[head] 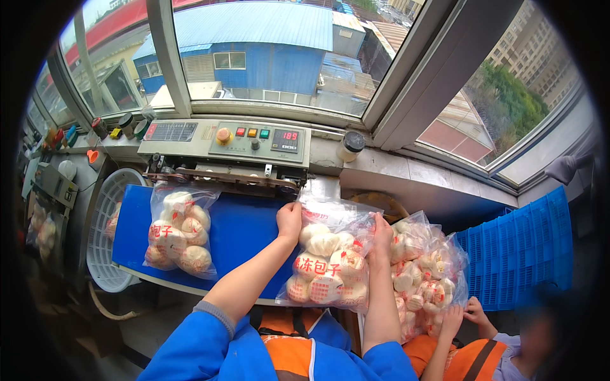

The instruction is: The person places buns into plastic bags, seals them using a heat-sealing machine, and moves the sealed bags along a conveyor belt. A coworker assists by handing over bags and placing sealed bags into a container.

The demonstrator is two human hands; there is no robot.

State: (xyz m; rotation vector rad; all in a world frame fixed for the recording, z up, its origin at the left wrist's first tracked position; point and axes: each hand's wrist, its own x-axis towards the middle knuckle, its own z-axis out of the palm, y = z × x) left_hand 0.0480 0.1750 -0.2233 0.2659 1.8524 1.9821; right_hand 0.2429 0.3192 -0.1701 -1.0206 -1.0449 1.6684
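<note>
A clear plastic bag of steamed buns (329,262) with red printing hangs upright before me, over the right end of a blue conveyor belt (243,228). My left hand (289,221) pinches its upper left corner, and my right hand (380,235) grips the upper right corner. The bag's top edge is spread between them, beside the right end of a continuous band sealer (224,143). A second bag of buns (180,233) lies on the left part of the belt, its top edge at the sealer. Fingertips are partly hidden by the film.
At right, more bagged buns (424,281) stand in a pile, with a co-worker's hands (452,319) at its lower edge. Stacked blue plastic crates (519,252) are behind. A white plastic basket (102,247) is left of the belt. A lidded jar (351,146) stands on the window ledge.
</note>
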